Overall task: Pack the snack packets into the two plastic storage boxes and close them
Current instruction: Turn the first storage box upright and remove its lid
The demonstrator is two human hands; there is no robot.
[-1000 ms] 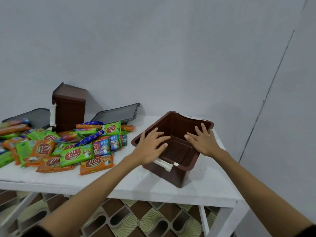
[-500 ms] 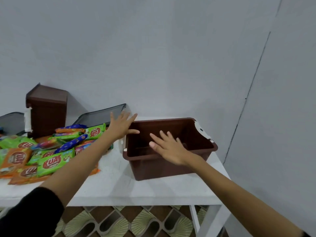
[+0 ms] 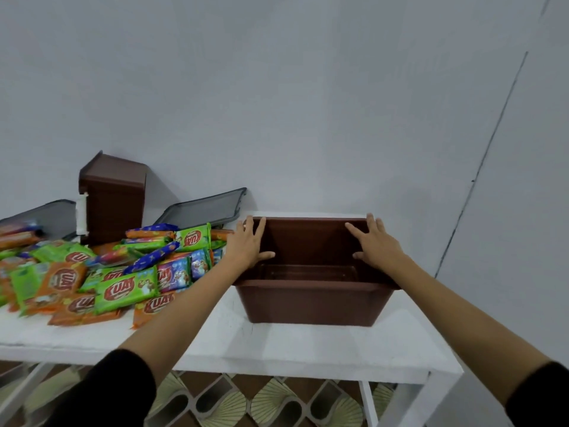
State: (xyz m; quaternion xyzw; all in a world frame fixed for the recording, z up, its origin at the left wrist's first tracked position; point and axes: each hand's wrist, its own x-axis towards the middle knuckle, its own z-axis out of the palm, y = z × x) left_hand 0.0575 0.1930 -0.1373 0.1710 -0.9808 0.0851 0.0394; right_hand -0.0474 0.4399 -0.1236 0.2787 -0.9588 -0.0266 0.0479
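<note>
The open brown box (image 3: pixel 311 303) sits on the right half of the white surface (image 3: pixel 292 346), long side toward me, with nothing inside that I can see. I'd judge it light and stiff. It is smooth moulded plastic, so it should skid rather than tip if pushed low, and the rims at the short ends are the place to hold it.

My left hand (image 3: pixel 246 245) lies flat over the left end rim, fingers straight and close together, thumb spread down into the box. My right hand (image 3: pixel 377 245) mirrors it on the right end rim — flat, gripping nothing. Both arms reach forward, nearly straight.

The snack packets (image 3: pixel 123 272) lie heaped just left of the box. They look light, glossy and slippery — probably crushable, so best scooped a few at a time. The second box (image 3: pixel 114 201) stands on end behind the heap, with dark lids (image 3: pixel 206 208) either side of it.
</note>
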